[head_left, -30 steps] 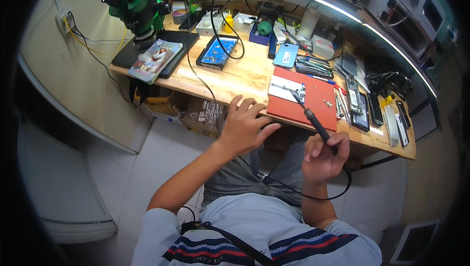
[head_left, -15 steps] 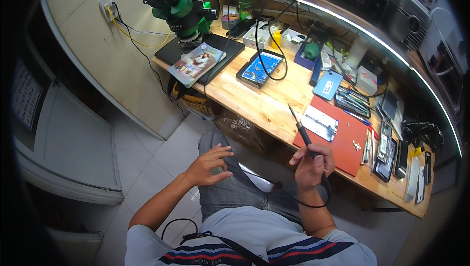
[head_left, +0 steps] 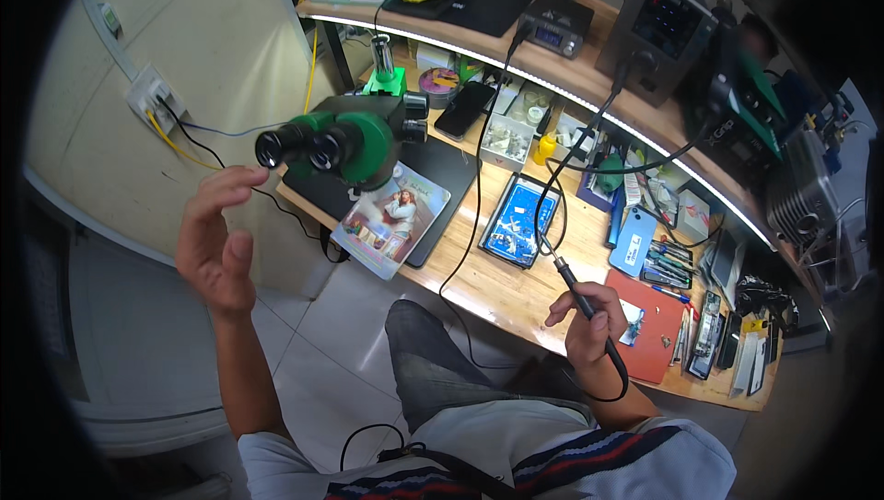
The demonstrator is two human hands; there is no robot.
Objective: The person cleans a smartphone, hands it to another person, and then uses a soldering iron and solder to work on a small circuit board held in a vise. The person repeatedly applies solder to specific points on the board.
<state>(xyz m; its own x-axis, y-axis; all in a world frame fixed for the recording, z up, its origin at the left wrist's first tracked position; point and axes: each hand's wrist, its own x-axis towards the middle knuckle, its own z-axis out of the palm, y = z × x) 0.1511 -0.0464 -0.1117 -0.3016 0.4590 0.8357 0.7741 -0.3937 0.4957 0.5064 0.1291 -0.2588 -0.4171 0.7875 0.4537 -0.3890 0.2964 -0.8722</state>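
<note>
Raised at the left, my left hand (head_left: 216, 247) is empty, with fingers apart, close to the eyepieces of a green and black microscope (head_left: 368, 145). I cannot tell whether a fingertip touches the nearer eyepiece. My right hand (head_left: 594, 325) grips a black soldering iron (head_left: 575, 286) like a pen over the bench front. Its tip points up and left, near the lower edge of a blue tray (head_left: 525, 215) as seen from here. A black cord loops below that hand. Under the microscope, a picture-covered booklet (head_left: 396, 215) lies on a black base.
A red-brown mat (head_left: 652, 353) lies to the right, with a blue phone back (head_left: 633, 240), a tool tray (head_left: 668, 262) and opened phones (head_left: 705, 334) around it. Power units (head_left: 656, 30) stand on the upper shelf (head_left: 589, 63). A cable hangs across the bench front.
My left hand has gone from above my lap up and left toward the microscope eyepieces. My right hand keeps hold of the soldering iron. The view has shifted, showing more of the shelf.
</note>
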